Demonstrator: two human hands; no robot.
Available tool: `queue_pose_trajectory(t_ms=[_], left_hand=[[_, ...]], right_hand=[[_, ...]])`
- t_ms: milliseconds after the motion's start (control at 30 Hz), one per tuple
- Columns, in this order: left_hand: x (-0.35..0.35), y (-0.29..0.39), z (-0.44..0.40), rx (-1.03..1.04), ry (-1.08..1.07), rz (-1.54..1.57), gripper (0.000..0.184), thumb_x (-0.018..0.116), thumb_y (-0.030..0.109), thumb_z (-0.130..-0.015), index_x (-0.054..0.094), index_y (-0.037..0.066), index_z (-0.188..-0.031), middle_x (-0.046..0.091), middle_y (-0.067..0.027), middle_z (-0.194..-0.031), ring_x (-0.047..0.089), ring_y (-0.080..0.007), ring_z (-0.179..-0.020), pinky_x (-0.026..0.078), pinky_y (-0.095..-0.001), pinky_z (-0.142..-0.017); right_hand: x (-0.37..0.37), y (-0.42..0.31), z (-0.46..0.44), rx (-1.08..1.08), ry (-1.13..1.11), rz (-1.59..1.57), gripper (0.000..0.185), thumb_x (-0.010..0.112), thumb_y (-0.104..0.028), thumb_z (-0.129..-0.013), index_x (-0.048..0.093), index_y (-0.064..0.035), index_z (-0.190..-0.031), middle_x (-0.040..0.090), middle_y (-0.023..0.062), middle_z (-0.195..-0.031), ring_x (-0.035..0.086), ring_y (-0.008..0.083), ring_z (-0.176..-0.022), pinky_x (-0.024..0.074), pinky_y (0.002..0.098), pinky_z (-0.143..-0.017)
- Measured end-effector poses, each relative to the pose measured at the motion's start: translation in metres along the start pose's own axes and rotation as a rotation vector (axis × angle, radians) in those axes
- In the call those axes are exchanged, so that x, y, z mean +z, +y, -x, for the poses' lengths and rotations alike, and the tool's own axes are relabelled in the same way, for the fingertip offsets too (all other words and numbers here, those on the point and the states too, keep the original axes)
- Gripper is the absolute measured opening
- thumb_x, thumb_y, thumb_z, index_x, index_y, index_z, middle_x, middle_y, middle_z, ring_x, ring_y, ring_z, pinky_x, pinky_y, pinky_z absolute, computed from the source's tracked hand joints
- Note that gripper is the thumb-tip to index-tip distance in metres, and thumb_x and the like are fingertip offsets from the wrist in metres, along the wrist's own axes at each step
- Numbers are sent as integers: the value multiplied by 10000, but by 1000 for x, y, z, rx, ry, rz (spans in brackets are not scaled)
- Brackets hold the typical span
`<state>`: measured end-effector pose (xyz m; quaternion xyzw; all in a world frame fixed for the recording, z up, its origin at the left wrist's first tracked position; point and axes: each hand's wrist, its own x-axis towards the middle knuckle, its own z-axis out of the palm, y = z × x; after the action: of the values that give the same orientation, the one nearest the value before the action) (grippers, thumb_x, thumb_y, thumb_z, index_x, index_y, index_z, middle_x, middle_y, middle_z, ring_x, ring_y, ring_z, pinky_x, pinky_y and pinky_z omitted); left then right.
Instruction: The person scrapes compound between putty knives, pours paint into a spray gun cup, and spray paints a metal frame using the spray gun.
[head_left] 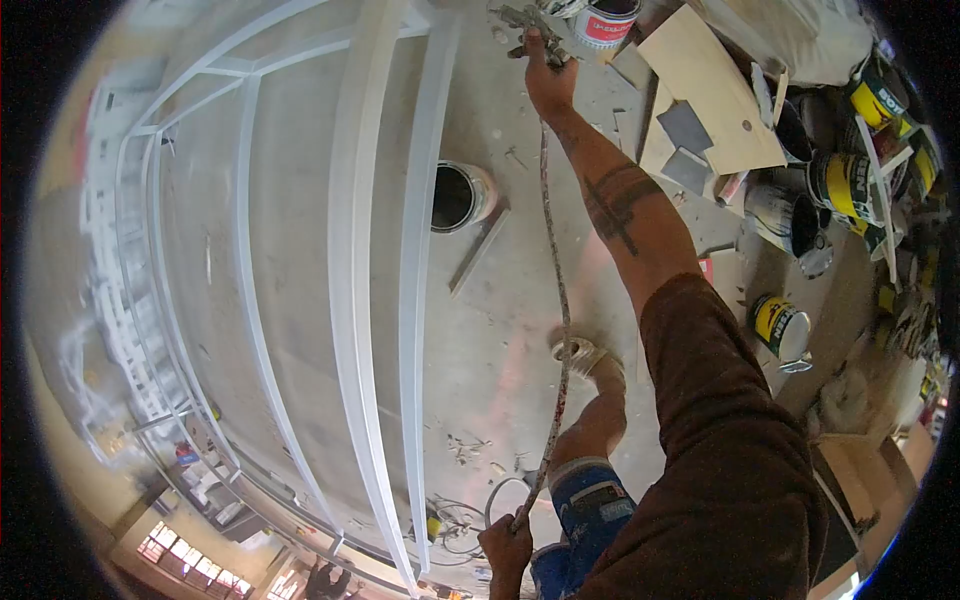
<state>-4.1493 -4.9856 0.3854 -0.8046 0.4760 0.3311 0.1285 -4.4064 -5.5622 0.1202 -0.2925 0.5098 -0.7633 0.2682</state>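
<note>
My right hand, at the end of an outstretched arm, is closed around a paint-crusted spray gun near the top of the head view. A speckled hose runs down from the gun. My left hand, low in the view, is wrapped round that hose. To the left of both hands stands a long frame of white-grey bars; the gun is apart from its nearest bar. A paint can with a red and white label is beside the gun.
An open bucket and a wood strip are on the floor by the frame. Yellow-and-black paint cans and cardboard clutter the right side. My foot stands near the hose. Loose hose coils lie below.
</note>
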Motion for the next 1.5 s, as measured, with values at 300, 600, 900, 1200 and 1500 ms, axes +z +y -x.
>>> queue_pose_trajectory(t_ms=[300, 600, 900, 1200, 1500], left_hand=[[0, 18, -5, 11, -40, 70, 443, 694, 273, -844, 512, 20, -529, 407, -166, -433, 357, -289, -371, 309, -422, -420], [2, 10, -7, -10, -19, 64, 431, 689, 278, -832, 515, 29, -526, 427, -184, -445, 422, -359, -385, 320, -431, -418], [-4, 13, 1, 12, 19, 85, 432, 687, 261, -828, 505, 25, -515, 412, -177, -433, 401, -347, -371, 308, -427, -418], [-4, 25, 8, 33, -47, 87, 420, 687, 263, -839, 535, 24, -528, 427, -180, -441, 414, -352, -376, 317, -419, -412], [-7, 26, 6, 39, -41, 54, 430, 683, 277, -845, 535, 29, -527, 441, -176, -436, 442, -362, -378, 322, -424, -409]], right_hand=[[-46, -14, 5, 393, -286, 71, 351, 678, -393, -898, 606, -56, -832, 586, -1, -684, 491, 73, -524, 412, 246, -484], [-31, -2, 1, 182, -261, 30, 375, 672, -391, -903, 652, -18, -869, 624, 15, -735, 543, 101, -613, 454, 261, -588], [-19, -3, -25, -152, -52, 97, 393, 645, -368, -911, 672, 18, -842, 671, 62, -692, 600, 147, -609, 476, 325, -590], [-49, -4, -34, -175, -332, 484, 380, 659, -406, -888, 694, -28, -884, 674, 104, -685, 643, 210, -622, 510, 375, -608], [-34, -6, -30, -139, -322, 491, 507, 596, -531, -883, 698, -38, -943, 698, 178, -766, 696, 349, -749, 544, 431, -686]])
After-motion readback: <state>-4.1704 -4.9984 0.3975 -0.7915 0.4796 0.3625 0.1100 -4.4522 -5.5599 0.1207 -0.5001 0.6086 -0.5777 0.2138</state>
